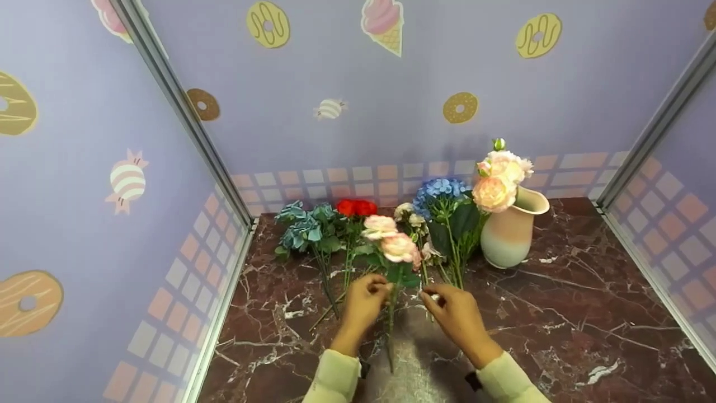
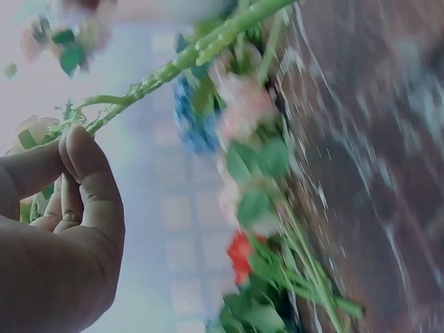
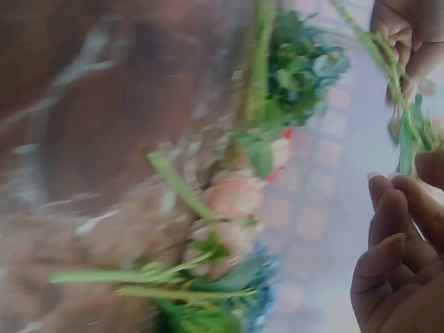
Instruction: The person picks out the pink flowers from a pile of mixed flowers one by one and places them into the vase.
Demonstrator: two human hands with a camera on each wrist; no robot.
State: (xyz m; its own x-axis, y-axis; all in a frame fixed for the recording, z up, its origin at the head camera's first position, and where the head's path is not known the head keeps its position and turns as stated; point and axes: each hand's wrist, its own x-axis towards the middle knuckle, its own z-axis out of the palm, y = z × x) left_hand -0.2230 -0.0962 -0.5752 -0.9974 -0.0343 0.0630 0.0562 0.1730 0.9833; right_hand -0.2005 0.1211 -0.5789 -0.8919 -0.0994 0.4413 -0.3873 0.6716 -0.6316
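Note:
My left hand [image 1: 362, 305] pinches the green stem [image 1: 391, 336] of a pale pink rose spray [image 1: 398, 247] between thumb and fingers. The blooms point away from me, and the stem's cut end hangs toward me over the table. In the left wrist view, small side shoots and bumps show along the stem [image 2: 166, 75] above the fingertips. Just right of the spray, my right hand [image 1: 460, 316] is raised with loosely bent fingers, apart from the stem. Nothing shows between its thumb and fingers [image 3: 392, 215] in the right wrist view.
A peach-and-white pitcher vase [image 1: 506, 240] holding peach roses [image 1: 495, 193] stands at the back right. Teal flowers [image 1: 302, 229], red flowers [image 1: 356, 207], small pale flowers [image 1: 411, 215] and blue hydrangeas [image 1: 439, 193] lie along the back of the marbled table [image 1: 559, 336]. Patterned walls enclose three sides.

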